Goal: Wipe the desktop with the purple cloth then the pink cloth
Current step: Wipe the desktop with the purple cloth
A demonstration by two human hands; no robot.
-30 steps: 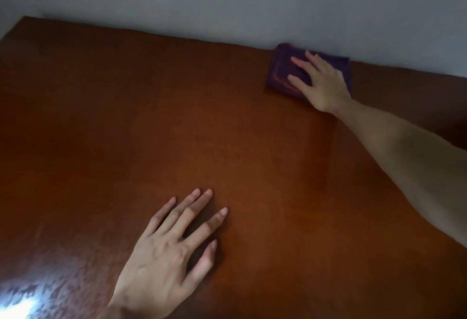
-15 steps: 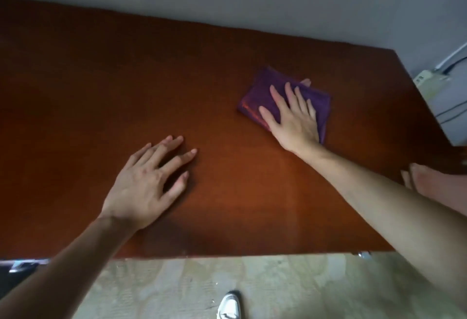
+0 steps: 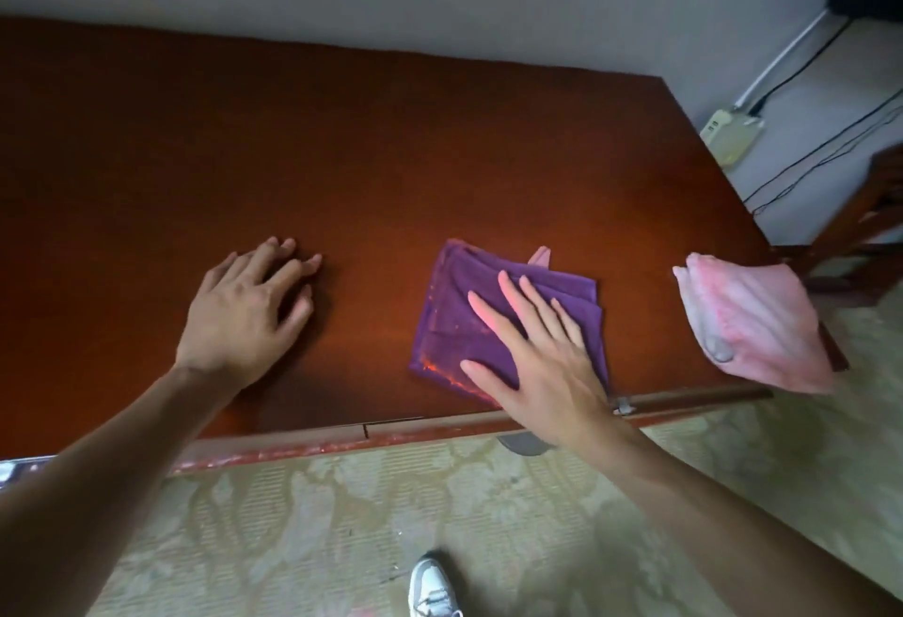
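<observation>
A folded purple cloth lies on the reddish-brown desktop close to its front edge. My right hand presses flat on the cloth's right half, fingers spread, thumb tip showing past the far edge. My left hand rests palm-down on the bare wood to the left, holding nothing. A folded pink cloth sits at the desk's front right corner, partly hanging over the edge.
A grey wall runs behind the desk. A power strip with black cables lies on the floor to the right, beside a wooden chair. Patterned flooring and a white shoe show below the front edge.
My right hand has dragged the purple cloth from the back edge by the wall toward the front edge. The view tilted down, bringing the pink cloth and floor into sight.
</observation>
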